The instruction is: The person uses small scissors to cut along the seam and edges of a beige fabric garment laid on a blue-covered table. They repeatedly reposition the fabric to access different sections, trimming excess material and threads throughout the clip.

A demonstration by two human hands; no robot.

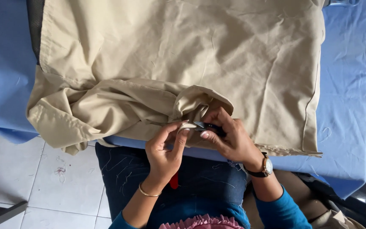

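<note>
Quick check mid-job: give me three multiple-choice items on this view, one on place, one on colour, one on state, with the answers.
1. Where does the beige garment lie?
A. on the blue table cover
B. on the tiled floor
C. on a chair

2. What colour are the sleeves?
A. red
B. blue
C. white

3. What does the right hand do?
A. rests open
B. grips a small dark tool
C. points away

Answers: 1 A, garment spreads over the cover; 2 B, both cuffs are blue; 3 B, fingers close around the tool while the left hand pinches fabric.
</note>
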